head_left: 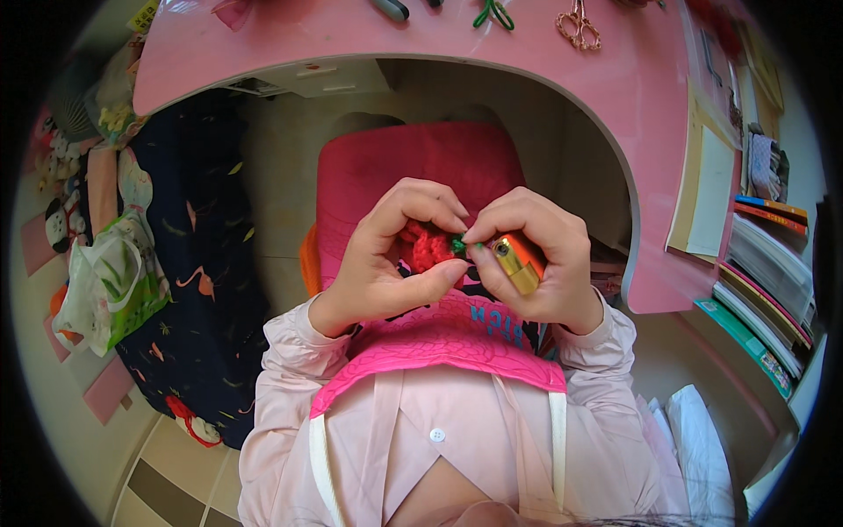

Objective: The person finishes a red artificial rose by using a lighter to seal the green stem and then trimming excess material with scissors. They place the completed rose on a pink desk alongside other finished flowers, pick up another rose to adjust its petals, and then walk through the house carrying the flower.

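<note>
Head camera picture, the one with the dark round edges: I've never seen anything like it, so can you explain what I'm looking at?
There is no machine here, only a person's two bare hands. The single picture comes from a wide fisheye camera worn on the head, looking down, so straight edges bend near the rim. Its left is the person's left.

The left hand curls around a red yarn piece, whose green part meets the fingertips of the right hand. That hand also holds an orange and gold object, perhaps a lighter.

Beyond them, a pink desk bears a green cord and ornate scissors, among other things.
</note>
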`<state>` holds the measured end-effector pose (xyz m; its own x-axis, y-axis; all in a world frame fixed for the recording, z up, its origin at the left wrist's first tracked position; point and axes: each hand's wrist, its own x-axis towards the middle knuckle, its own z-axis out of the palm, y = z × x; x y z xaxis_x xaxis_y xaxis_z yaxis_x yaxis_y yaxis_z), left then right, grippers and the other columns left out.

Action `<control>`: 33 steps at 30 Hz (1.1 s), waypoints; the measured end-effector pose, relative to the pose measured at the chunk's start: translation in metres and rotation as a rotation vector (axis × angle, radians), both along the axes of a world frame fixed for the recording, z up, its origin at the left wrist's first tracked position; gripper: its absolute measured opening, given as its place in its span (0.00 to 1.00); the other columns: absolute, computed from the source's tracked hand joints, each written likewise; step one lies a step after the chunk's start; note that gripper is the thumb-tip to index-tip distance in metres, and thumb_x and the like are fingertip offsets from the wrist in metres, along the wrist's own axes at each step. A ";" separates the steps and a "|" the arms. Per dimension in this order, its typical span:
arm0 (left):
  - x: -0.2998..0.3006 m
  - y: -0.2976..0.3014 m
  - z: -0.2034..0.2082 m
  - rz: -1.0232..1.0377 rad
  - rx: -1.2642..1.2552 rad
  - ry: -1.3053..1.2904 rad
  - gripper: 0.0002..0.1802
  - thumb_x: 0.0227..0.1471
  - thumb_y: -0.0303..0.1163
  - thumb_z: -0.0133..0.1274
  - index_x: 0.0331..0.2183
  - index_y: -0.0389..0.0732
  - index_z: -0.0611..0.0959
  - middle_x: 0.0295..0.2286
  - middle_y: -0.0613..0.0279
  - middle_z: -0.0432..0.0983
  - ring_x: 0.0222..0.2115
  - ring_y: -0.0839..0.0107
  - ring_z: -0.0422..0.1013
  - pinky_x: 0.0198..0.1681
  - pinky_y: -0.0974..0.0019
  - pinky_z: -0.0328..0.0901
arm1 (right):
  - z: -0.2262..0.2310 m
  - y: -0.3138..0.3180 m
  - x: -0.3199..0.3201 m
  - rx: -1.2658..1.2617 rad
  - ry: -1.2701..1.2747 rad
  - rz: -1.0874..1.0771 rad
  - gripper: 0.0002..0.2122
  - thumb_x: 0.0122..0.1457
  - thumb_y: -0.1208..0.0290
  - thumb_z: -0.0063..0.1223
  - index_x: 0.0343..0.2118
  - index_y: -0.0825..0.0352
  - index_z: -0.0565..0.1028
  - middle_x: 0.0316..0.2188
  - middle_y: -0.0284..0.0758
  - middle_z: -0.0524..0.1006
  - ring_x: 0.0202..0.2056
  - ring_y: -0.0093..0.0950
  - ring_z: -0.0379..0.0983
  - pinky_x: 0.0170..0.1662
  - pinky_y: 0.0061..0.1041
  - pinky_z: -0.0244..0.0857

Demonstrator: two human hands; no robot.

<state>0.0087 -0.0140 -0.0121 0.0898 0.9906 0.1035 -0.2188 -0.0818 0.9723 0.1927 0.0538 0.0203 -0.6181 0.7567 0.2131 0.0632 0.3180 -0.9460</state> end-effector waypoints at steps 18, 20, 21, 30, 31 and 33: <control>0.003 0.006 0.004 0.107 -0.060 0.112 0.11 0.37 0.19 0.58 0.28 0.38 0.78 0.33 0.60 0.71 0.33 0.74 0.68 0.37 0.72 0.63 | -0.011 -0.012 0.004 -0.585 0.095 -0.003 0.13 0.53 0.78 0.58 0.42 0.69 0.73 0.30 0.32 0.71 0.31 0.20 0.68 0.34 0.18 0.62; 0.002 0.007 0.003 0.109 -0.054 0.127 0.10 0.38 0.19 0.58 0.28 0.38 0.77 0.33 0.60 0.70 0.33 0.74 0.68 0.37 0.72 0.63 | -0.006 -0.008 0.006 -0.535 0.094 -0.020 0.17 0.51 0.76 0.56 0.46 0.69 0.72 0.32 0.33 0.69 0.33 0.22 0.67 0.36 0.20 0.61; 0.001 0.008 0.003 0.107 -0.065 0.119 0.09 0.39 0.19 0.58 0.28 0.38 0.77 0.33 0.60 0.70 0.33 0.74 0.68 0.37 0.72 0.62 | -0.005 -0.007 0.008 -0.510 0.094 -0.027 0.20 0.50 0.75 0.55 0.48 0.69 0.71 0.33 0.34 0.68 0.34 0.23 0.66 0.38 0.20 0.61; -0.001 0.010 -0.004 0.027 -0.246 -0.103 0.07 0.46 0.20 0.55 0.31 0.37 0.75 0.35 0.62 0.69 0.29 0.79 0.69 0.32 0.75 0.65 | -0.013 -0.007 0.003 0.078 -0.112 -0.094 0.36 0.40 0.79 0.53 0.59 0.70 0.59 0.36 0.41 0.69 0.35 0.34 0.65 0.39 0.28 0.62; -0.002 0.010 -0.005 0.014 -0.268 -0.130 0.07 0.47 0.20 0.55 0.31 0.37 0.74 0.36 0.62 0.68 0.28 0.79 0.69 0.30 0.75 0.66 | -0.014 -0.008 0.002 0.070 -0.104 -0.106 0.36 0.40 0.79 0.53 0.59 0.70 0.59 0.36 0.41 0.69 0.35 0.34 0.65 0.39 0.28 0.62; -0.002 0.011 -0.004 -0.001 -0.292 -0.169 0.07 0.48 0.20 0.54 0.31 0.37 0.74 0.36 0.62 0.68 0.26 0.79 0.70 0.28 0.76 0.66 | -0.015 -0.010 -0.002 0.053 -0.090 -0.131 0.37 0.40 0.81 0.53 0.59 0.70 0.58 0.36 0.41 0.69 0.35 0.34 0.65 0.39 0.28 0.62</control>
